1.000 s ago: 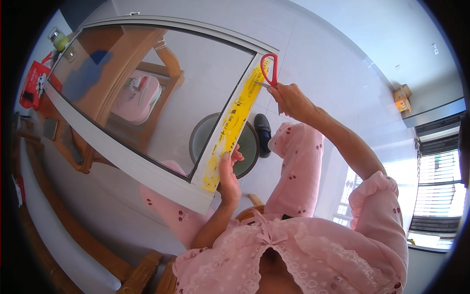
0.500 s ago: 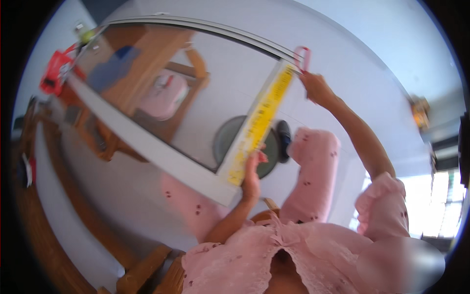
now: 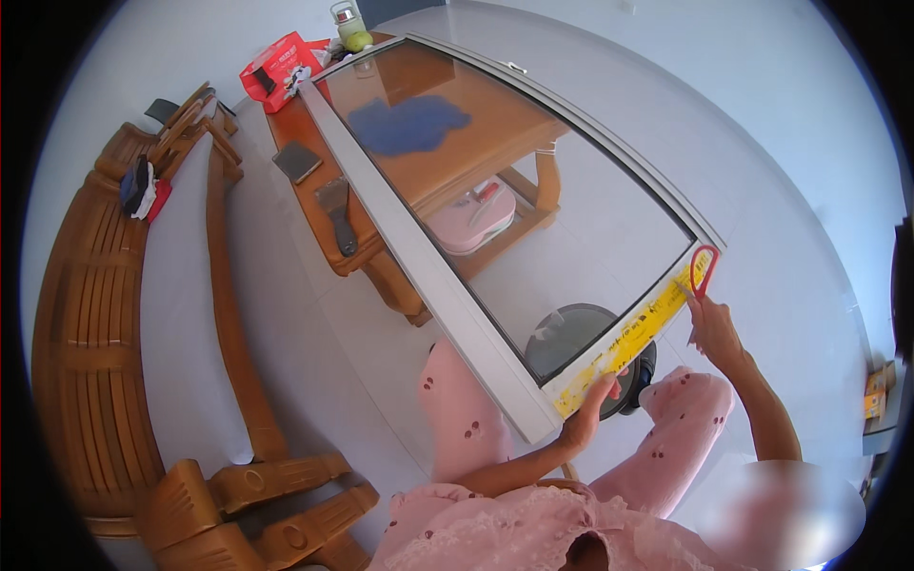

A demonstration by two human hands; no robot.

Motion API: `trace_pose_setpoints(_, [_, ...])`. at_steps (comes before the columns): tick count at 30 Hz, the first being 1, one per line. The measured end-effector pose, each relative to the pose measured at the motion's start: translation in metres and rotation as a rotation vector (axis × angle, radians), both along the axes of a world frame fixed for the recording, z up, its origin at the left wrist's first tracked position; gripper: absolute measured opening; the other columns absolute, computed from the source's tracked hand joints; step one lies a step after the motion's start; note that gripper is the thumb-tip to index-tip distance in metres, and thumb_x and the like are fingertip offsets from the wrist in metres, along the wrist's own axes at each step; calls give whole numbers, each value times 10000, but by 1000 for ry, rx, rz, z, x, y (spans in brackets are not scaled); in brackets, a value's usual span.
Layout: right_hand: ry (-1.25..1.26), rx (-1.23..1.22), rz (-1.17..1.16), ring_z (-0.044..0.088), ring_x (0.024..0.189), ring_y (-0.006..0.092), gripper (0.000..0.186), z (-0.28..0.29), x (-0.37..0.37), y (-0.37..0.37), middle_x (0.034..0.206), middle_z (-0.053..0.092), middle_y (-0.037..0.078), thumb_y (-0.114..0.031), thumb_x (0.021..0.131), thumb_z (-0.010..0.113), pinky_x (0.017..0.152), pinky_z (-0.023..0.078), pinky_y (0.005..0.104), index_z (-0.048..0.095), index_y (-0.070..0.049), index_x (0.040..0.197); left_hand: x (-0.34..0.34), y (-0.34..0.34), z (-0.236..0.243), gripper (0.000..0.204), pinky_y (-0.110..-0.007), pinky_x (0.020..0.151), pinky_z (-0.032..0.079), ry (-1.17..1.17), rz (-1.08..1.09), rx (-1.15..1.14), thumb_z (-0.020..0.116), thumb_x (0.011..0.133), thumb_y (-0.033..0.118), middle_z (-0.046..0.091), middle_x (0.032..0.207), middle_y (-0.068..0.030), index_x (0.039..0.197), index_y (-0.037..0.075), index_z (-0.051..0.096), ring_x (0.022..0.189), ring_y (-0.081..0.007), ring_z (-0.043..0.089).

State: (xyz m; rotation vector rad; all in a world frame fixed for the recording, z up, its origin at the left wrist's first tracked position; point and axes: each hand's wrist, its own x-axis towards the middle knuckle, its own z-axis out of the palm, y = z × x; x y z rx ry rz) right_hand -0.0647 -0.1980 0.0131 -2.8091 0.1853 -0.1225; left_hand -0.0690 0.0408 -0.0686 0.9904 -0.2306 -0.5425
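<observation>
A glass window sash (image 3: 438, 276) with a pale frame slants across the view, its far end on the wooden table. Along its near rail runs a yellow strip (image 3: 643, 328) of tape or sticker with dark print, worn and patchy in places. My left hand (image 3: 588, 417) grips that rail near its left corner, thumb on the edge and some fingers hidden beneath. Toward the rail's right end, my right hand (image 3: 716, 331) is closed on red-handled scissors (image 3: 703, 271), handle loop upward. Their metal part touches or lies close to the yellow strip; the tip is hard to make out.
Under the far sash stands a wooden table (image 3: 324, 219) with a scraper (image 3: 338, 219), a dark flat box (image 3: 297, 162) and a red bag (image 3: 279, 71). A blue cloth (image 3: 409, 124) shows through the glass. A wooden bench (image 3: 100, 381) stands left; a round dark basin (image 3: 571, 333) sits below the rail.
My view has swung, so the sash and both hands appear lower and further right. Both hands keep their holds; the scissors remain at the strip's right end.
</observation>
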Motion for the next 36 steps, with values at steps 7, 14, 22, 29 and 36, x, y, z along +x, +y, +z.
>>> trace_pose_setpoints(7, [17, 255, -375, 477, 302, 187, 339, 12, 10, -13, 411, 481, 113, -237, 918, 367, 305, 400, 273, 497, 46, 786, 0, -4, 14, 226, -218, 623, 376, 42, 23, -67, 463, 861, 187, 495, 706, -14, 949, -8, 538, 638, -87, 453])
trace_pose_setpoints(14, [-41, -222, 63, 470, 309, 157, 256, 0, -2, -35, 478, 468, 71, -179, 906, 364, 276, 390, 244, 453, 21, 773, 1, -1, 19, 318, -229, 652, 425, 15, -21, -114, 441, 870, 231, 565, 904, -79, 1065, -15, 493, 671, -85, 477])
trace_pose_setpoints(22, [94, -113, -11, 569, 443, 181, 142, 1, -20, -9, 578, 526, 131, -74, 862, 412, 388, 470, 259, 486, 45, 885, -1, -5, 13, 317, -225, 638, 422, 29, 12, -107, 447, 866, 229, 567, 909, -79, 1072, -7, 493, 670, -83, 477])
trace_pose_setpoints(29, [254, -243, -107, 543, 525, 214, 216, -10, -15, -35, 796, 536, 121, -86, 749, 541, 607, 414, 357, 486, 16, 931, -3, -6, 8, 332, -230, 631, 426, 10, 6, -81, 450, 852, 222, 568, 910, -93, 1080, -16, 488, 650, -89, 479])
trace_pose_setpoints(36, [84, -142, -155, 532, 435, 170, 164, 11, -2, -32, 708, 519, 102, -45, 798, 490, 410, 454, 281, 488, 28, 945, 0, -3, 7, 336, -234, 623, 423, -6, -2, -96, 452, 846, 206, 568, 918, -103, 1090, -21, 485, 649, -95, 478])
